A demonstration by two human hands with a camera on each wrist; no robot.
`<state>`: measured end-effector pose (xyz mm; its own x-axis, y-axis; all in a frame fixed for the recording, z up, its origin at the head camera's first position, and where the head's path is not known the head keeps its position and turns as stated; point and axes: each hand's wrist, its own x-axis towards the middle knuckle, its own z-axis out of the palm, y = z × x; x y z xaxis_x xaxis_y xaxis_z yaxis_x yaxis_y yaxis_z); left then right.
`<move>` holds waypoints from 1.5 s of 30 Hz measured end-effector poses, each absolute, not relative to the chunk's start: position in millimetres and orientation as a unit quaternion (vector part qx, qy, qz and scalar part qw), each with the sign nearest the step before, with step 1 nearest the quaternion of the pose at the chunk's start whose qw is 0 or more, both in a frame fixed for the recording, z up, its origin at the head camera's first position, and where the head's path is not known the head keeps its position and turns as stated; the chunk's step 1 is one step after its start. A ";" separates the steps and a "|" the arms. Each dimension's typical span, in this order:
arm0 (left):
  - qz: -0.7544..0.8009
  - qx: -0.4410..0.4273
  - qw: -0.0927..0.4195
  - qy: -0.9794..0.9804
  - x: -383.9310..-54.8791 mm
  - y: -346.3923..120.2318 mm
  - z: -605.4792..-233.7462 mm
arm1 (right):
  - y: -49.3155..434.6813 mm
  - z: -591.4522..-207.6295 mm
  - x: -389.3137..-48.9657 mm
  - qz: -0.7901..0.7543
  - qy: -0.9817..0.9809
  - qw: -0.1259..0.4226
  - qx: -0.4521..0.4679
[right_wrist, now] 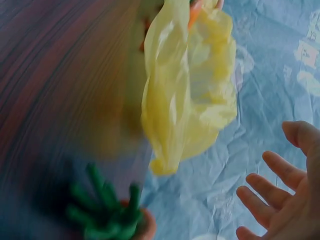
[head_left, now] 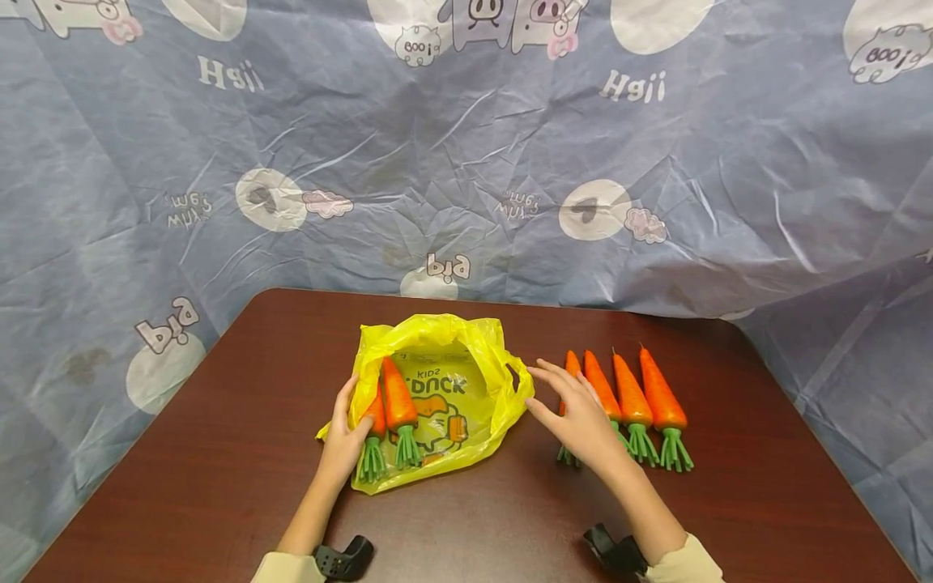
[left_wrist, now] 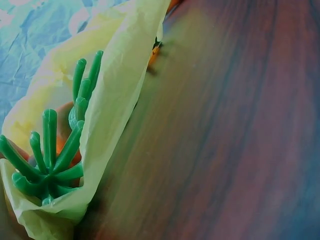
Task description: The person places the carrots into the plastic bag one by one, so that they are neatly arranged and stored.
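Note:
A yellow plastic bag (head_left: 466,453) printed with a duck lies on the table, its mouth facing the person. Inside it, on the left, are two orange toy carrots (head_left: 399,397) with green stems. My left hand (head_left: 344,437) grips the bag's left edge, thumb over the outer carrot (head_left: 375,421), which it partly covers. My right hand (head_left: 579,413) is spread in the air, fingertips close to the bag's right handle (head_left: 516,376) and nothing held. In the right wrist view its fingers stand apart, with a carrot's green stem (right_wrist: 107,210) at the lower left.
Several more toy carrots (head_left: 659,393) lie in a row on the right of the dark brown table (head_left: 219,421), some partly hidden by the right hand. A printed blue-grey cloth (head_left: 408,186) hangs behind the table.

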<state>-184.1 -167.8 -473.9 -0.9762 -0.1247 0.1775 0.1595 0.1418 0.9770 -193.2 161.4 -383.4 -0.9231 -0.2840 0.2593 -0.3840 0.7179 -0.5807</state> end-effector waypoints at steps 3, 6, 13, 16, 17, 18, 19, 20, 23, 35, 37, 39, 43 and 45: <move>-0.655 -0.013 0.109 -0.748 -184.4 -168.0 -474.2 | 175.3 -384.8 -193.4 0.328 -0.926 0.081 0.170; -0.655 -0.017 0.111 -0.748 -184.8 -168.4 -474.1 | 187.4 -384.6 -193.4 0.328 -0.927 0.086 0.158; -0.656 -0.017 0.116 -0.746 -184.2 -169.5 -474.5 | 216.5 -382.9 -195.5 0.333 -0.927 0.105 0.139; -0.655 -0.018 0.116 -0.747 -183.1 -169.7 -474.7 | 231.2 -383.6 -198.4 0.344 -0.923 0.115 0.134; -0.654 -0.018 0.117 -0.747 -182.9 -169.6 -474.7 | 236.4 -384.0 -199.4 0.348 -0.921 0.117 0.130; -0.655 -0.018 0.116 -0.746 -182.7 -169.4 -474.8 | 241.8 -384.8 -200.6 0.352 -0.920 0.120 0.127; -0.656 -0.017 0.115 -0.746 -182.6 -169.1 -474.9 | 247.1 -385.8 -201.7 0.352 -0.920 0.124 0.123; -0.656 -0.017 0.114 -0.746 -182.6 -168.7 -475.3 | 252.4 -387.2 -202.5 0.355 -0.919 0.126 0.119; -0.660 -0.013 0.109 -0.743 -182.5 -167.6 -476.4 | 268.3 -392.1 -204.8 0.360 -0.918 0.130 0.108; -0.653 -0.010 0.110 -0.750 -182.6 -168.7 -474.0 | 317.2 -419.7 -218.8 0.343 -0.936 0.040 0.070; -0.650 -0.005 0.106 -0.752 -182.6 -168.8 -473.8 | 321.7 -424.8 -220.3 0.336 -0.939 0.025 0.068; -0.652 -0.001 0.102 -0.752 -183.4 -169.1 -474.8 | 324.6 -429.2 -221.6 0.331 -0.941 0.020 0.067; -0.655 -0.005 0.102 -0.749 -184.2 -169.0 -476.2 | 328.4 -435.3 -223.9 0.327 -0.942 0.025 0.065; -0.657 -0.009 0.105 -0.746 -184.3 -168.7 -476.5 | 329.6 -436.6 -224.8 0.326 -0.943 0.030 0.061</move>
